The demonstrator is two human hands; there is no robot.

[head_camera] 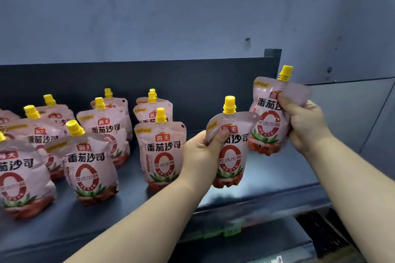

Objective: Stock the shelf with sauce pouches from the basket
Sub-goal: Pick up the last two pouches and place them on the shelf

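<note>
Left hand (203, 151) grips a sauce pouch (232, 156) by its upper part; right hand (303, 121) grips a second pouch (267, 126) likewise. Both are upright, caps up, over the bare shelf (267, 177) end. Probably held so to stand label-forward like the rows of pouches (162, 151) left of the left hand; the basket isn't in view.

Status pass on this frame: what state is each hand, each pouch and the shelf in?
Left hand: grips a pouch by its upper edge.
Left pouch: upright, capped.
Right hand: grips another pouch.
Right pouch: upright, capped, held higher.
Shelf pouches: standing in rows, capped.
Shelf: stocked on left, bare on right.
</note>
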